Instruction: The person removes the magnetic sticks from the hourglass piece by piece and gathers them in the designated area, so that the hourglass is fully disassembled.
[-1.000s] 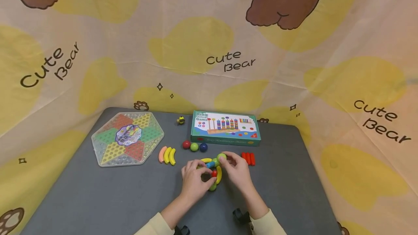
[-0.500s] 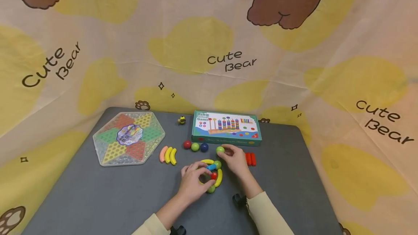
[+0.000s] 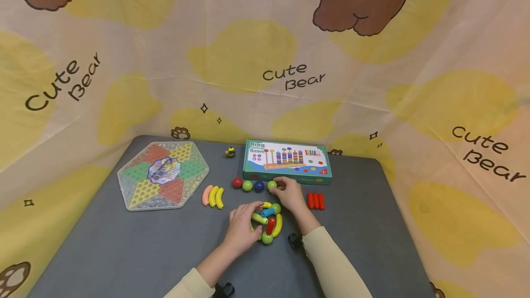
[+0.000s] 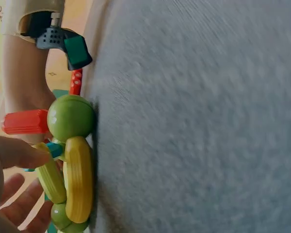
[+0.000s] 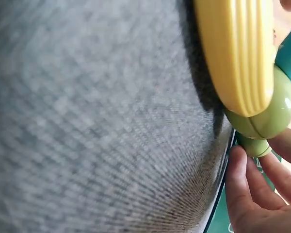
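A ring of green balls, curved yellow bars (image 3: 278, 226) and short rods lies mid-table. From it a red rod (image 4: 25, 122), a blue rod (image 3: 268, 212) and a light-green rod (image 3: 260, 218) stick up inward. My left hand (image 3: 242, 228) is beside the ring's left side, thumb and fingers apart; in the left wrist view the thumb overlaps the light-green rod, and contact is unclear. My right hand (image 3: 291, 194) pinches a loose green ball (image 3: 272, 185) just right of a blue ball (image 3: 259, 186); in the right wrist view that ball is partly behind the ring's nearer ball (image 5: 271, 109).
Behind the right hand lies a green game box (image 3: 287, 162). A red ball (image 3: 237, 182) and another green ball (image 3: 247, 186) continue the row. Curved bars (image 3: 213, 196), a hexagonal board (image 3: 163, 175) and a bee figure (image 3: 230, 152) are leftward; red rods (image 3: 316, 201) lie right.
My right hand has carried the green ball away from the ring, back and left to the row's end. My left hand's fingers have spread, and the red rod inside the ring shows more fully.
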Motion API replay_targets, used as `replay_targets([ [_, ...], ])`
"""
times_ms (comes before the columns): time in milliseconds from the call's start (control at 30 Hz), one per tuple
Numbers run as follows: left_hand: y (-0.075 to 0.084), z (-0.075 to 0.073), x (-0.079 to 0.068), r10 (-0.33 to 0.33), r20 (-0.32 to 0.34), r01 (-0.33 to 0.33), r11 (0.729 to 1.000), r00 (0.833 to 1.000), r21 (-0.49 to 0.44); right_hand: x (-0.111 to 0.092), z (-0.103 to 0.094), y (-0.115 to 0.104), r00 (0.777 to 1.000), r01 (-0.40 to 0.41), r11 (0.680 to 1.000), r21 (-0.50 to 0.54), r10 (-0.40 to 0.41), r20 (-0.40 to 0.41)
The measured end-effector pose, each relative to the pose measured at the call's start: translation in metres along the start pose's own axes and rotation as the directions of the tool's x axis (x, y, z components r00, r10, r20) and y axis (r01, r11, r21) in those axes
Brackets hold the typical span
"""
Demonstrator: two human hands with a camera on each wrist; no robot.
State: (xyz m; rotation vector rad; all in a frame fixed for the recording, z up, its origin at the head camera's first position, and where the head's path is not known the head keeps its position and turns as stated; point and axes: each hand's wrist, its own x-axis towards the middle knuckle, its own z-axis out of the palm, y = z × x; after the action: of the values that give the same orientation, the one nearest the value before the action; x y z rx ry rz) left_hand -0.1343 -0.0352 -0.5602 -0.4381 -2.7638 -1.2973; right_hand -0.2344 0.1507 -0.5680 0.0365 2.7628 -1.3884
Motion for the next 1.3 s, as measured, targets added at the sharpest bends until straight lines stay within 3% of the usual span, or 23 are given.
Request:
replay_targets([
  [233, -0.006, 0.005, 0.004, -0.008, -0.011, 0.009, 0.996, 1.0, 0.088, 0.004, 0.003, 0.002, 1.0, -0.004, 1.0, 0.014, 0.004, 0.019],
  [533, -0.008, 0.005, 0.003, -0.06, -0.044, 0.063, 0.996, 0.997, 0.056, 0.005, 0.003, 0.005, 0.999, 0.01, 1.0, 0.024, -0.011, 0.047],
  [733, -0.012, 0.005, 0.004, -0.126, -0.019, 0.126, 0.991, 0.992, 0.037, -0.004, -0.007, -0.002, 1.0, -0.007, 0.998, 0.058, 0.006, 0.022],
  [967, -0.018, 0.002, 0.006, -0.191, -0.016, 0.191, 0.981, 0.981, -0.023, -0.025, -0.021, -0.013, 0.996, 0.085, 0.996, 0.015, -0.084, -0.024],
  [1100, -0.021, -0.001, 0.006, -0.184, -0.02, 0.183, 0.982, 0.983, -0.039, -0.04, -0.029, -0.014, 0.981, 0.186, 0.976, -0.117, -0.177, 0.083],
  [1300, -0.027, -0.002, 0.006, -0.147, -0.019, 0.146, 0.989, 0.989, -0.024, -0.052, -0.03, -0.009, 0.919, 0.339, 0.918, -0.206, -0.275, 0.283],
])
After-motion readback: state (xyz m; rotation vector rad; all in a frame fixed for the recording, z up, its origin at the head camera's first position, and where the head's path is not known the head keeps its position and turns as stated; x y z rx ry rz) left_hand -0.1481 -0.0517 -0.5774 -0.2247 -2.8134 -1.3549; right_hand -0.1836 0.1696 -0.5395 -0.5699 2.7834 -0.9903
